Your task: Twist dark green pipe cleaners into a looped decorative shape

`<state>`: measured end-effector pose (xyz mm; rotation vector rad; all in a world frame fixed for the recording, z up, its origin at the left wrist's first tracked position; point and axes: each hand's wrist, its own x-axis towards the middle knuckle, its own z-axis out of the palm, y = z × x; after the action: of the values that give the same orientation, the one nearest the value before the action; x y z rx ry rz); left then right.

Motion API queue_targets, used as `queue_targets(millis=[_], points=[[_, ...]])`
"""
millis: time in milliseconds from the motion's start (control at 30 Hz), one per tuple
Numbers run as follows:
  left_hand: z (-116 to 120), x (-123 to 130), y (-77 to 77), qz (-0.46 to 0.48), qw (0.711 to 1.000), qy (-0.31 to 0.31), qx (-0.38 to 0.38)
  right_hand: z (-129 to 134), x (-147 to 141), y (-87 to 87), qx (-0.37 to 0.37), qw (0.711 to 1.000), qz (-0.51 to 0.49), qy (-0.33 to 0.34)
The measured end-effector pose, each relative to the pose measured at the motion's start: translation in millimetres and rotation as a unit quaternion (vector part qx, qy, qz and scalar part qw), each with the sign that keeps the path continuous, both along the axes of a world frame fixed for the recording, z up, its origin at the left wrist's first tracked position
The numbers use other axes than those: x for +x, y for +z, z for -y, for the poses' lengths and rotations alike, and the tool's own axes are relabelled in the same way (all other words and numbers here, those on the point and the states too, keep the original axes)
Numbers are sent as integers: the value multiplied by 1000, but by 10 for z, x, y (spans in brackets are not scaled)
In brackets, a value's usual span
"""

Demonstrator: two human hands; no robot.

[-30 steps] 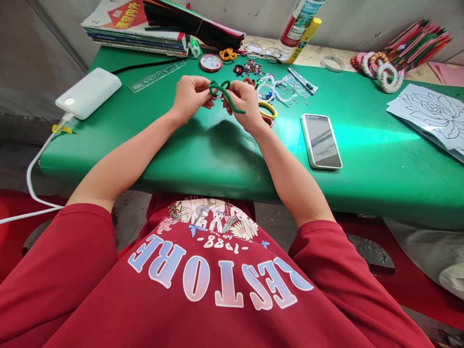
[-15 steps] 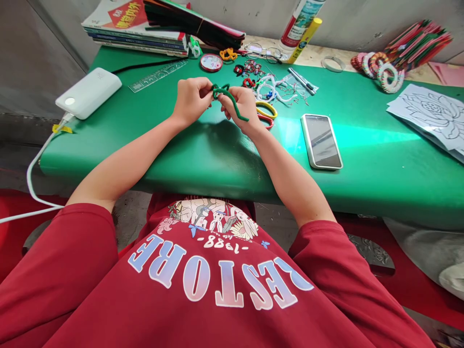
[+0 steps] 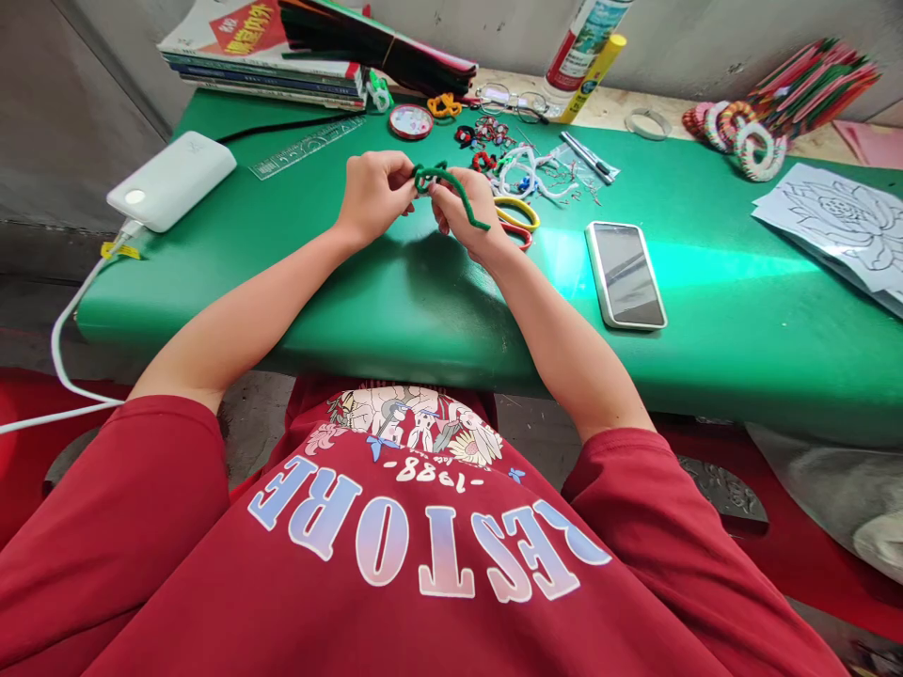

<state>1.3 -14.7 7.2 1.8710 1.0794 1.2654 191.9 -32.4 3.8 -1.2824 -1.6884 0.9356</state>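
Observation:
A green pipe cleaner [image 3: 462, 193], bent into small loops at its left end, is held above the table between both hands. My left hand [image 3: 376, 196] pinches the looped end between thumb and forefinger. My right hand [image 3: 471, 209] is closed on the same piece from the other side, and its loose tail lies over the back of that hand. Just behind the right wrist are scissors with yellow and red handles [image 3: 520, 214], partly covered by the hand. White pipe cleaner pieces [image 3: 528, 174] lie beyond them.
On the green table [image 3: 339, 310], a phone [image 3: 626, 275] lies at right and a white power bank [image 3: 173, 181] with its cable at left. Behind are books [image 3: 264, 80], a clear ruler [image 3: 307, 148], glasses [image 3: 512, 102], a spray can [image 3: 582, 47] and pipe cleaner bundles [image 3: 811, 89].
The green pipe cleaner has shifted slightly, its tail swinging a little to the right. A loop near the fingertips shows more openly. Both hands stay nearly in place.

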Motion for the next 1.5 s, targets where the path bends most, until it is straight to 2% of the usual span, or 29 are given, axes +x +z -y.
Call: queue_targets(millis=[167,300,400,467,567,733,933,1167,1300,1500], points=[[-85,39,-71,26,999,17,-29,6,-16,53,39,999,-11,-28],[-177,15,-168,25,998,37,-45,33,17,181,25,999,-15,38],[-226,-32,-218,-19,999,7,-47,82,0,218,23,998,-5,52],[-257,-52,-245,-36,998,-3,-47,105,-33,193,28,999,-8,44],[-298,-46,-280,-14,998,31,-54,85,-64,100,28,999,-24,32],[-298,-13,-299,33,996,55,-63,-115,-8,-95,26,996,-58,57],[-331,-30,-322,96,990,5,-104,-330,-14,-224,65,993,-96,2],[-634,-75,-537,166,975,-49,-141,-317,-121,-229,102,986,-128,-37],[-697,-100,-612,168,974,-70,-138,-368,-122,-275,76,985,-147,-51],[-676,-118,-616,142,977,-93,-130,-417,-129,-316,36,972,-227,-43]])
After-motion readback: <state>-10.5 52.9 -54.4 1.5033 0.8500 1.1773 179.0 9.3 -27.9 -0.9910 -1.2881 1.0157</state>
